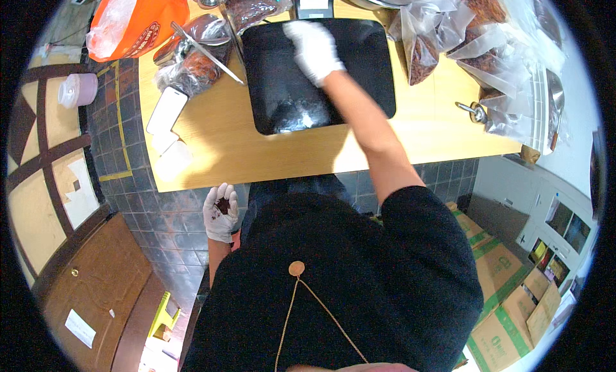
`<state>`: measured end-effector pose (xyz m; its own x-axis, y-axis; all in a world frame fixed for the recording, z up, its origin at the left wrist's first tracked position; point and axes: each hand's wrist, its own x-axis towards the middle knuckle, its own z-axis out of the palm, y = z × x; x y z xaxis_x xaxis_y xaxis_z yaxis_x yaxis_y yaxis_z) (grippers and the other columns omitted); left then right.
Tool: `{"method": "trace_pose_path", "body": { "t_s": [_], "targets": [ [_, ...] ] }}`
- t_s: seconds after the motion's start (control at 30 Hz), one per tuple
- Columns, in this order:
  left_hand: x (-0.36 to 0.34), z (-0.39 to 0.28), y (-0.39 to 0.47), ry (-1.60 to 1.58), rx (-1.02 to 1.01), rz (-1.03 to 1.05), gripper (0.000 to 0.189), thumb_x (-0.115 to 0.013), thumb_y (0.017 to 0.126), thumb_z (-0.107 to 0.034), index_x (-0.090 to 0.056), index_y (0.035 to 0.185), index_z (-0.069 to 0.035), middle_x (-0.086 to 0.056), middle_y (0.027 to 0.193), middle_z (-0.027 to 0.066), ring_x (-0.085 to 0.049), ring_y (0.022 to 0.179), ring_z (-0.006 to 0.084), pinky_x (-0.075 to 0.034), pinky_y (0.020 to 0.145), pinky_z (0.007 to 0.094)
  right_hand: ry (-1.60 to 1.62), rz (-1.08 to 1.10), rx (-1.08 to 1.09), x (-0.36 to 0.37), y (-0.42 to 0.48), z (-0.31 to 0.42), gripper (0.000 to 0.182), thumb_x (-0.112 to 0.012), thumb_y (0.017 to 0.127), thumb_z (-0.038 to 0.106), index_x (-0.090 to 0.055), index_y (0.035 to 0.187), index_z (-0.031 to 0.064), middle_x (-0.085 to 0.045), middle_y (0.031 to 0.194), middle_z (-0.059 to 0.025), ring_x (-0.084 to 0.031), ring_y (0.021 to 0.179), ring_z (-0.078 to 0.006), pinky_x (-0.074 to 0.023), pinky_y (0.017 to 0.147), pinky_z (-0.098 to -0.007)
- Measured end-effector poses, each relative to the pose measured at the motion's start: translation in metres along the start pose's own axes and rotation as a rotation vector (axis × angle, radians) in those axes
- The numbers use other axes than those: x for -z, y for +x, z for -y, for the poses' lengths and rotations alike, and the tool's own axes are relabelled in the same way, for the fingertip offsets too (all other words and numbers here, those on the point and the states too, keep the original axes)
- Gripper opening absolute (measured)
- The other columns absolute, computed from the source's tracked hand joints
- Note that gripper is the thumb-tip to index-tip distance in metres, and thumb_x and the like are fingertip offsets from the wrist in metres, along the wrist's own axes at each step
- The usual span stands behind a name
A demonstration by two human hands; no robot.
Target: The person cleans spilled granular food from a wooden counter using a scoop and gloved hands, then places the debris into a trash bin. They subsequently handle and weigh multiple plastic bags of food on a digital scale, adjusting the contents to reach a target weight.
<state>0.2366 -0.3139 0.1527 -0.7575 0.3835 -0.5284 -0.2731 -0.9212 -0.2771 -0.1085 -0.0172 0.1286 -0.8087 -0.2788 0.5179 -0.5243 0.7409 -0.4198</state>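
Observation:
My right hand (315,52), in a white glove and slightly blurred, lies on or just above the upper part of a black rectangular mat or tray (274,83) on the wooden table (216,146). Whether its fingers hold anything cannot be made out. Below the table's front left edge, my left hand (221,213) is turned palm up in a white glove, its fingers curled around a small heap of dark brown crumbs (223,206). A device with a pale display (314,2) stands behind the mat.
Metal tongs (207,52), a bagged brown material (199,69), an orange bag (139,23) and a phone (167,110) lie left. Clear bags of brown shreds (423,54) and a small metal tool (476,112) lie right. Cardboard boxes (500,319) stand on the floor at lower right.

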Motion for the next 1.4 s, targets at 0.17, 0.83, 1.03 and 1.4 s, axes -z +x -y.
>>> {"method": "trace_pose_path", "body": {
  "t_s": [0.17, 0.83, 1.03, 1.4],
  "targets": [
    [0.015, 0.005, -0.009, -0.024, 0.042, -0.132, 0.036, -0.043, 0.092, -0.029, -0.058, 0.108, -0.001, -0.058, 0.111, 0.0157, -0.055, 0.105, 0.0312, -0.048, 0.086, 0.0425, -0.238, -0.088, -0.443, 0.064, -0.031, -0.120, 0.032, -0.048, 0.072, 0.004, -0.060, 0.101, 0.0057, -0.059, 0.091, -0.0198, -0.054, 0.092, -0.0343, -0.0425, 0.083, -0.0403],
    [0.024, 0.030, -0.043, -0.039, -0.151, -0.119, 0.035, -0.045, 0.091, -0.027, -0.058, 0.111, -0.001, -0.058, 0.113, 0.0157, -0.056, 0.105, 0.0298, -0.049, 0.086, 0.0401, 0.131, 0.475, -0.057, 0.035, 0.057, -0.126, 0.029, -0.044, 0.080, 0.019, -0.062, 0.096, 0.0021, -0.062, 0.097, -0.0200, -0.058, 0.091, -0.0312, -0.0428, 0.081, -0.0338],
    [0.027, 0.035, -0.040, -0.020, -0.143, -0.134, 0.034, -0.047, 0.090, -0.027, -0.058, 0.110, -0.002, -0.059, 0.111, 0.0134, -0.056, 0.104, 0.0277, -0.050, 0.084, 0.0381, 0.147, 0.022, -0.278, 0.078, 0.009, -0.147, 0.020, -0.048, 0.081, 0.002, -0.062, 0.096, 0.0045, -0.060, 0.082, -0.0165, -0.057, 0.076, -0.0289, -0.0444, 0.072, -0.0327],
    [0.031, 0.026, -0.019, 0.142, -0.290, -0.153, 0.036, -0.046, 0.091, -0.026, -0.053, 0.115, 0.000, -0.055, 0.116, 0.0140, -0.054, 0.106, 0.0280, -0.049, 0.084, 0.0367, -0.094, 0.082, -0.028, -0.033, 0.022, 0.001, 0.027, -0.049, 0.068, -0.002, -0.067, 0.086, 0.0086, -0.061, 0.093, -0.0153, -0.057, 0.085, -0.0345, -0.0457, 0.078, -0.0404]
  ]
}}
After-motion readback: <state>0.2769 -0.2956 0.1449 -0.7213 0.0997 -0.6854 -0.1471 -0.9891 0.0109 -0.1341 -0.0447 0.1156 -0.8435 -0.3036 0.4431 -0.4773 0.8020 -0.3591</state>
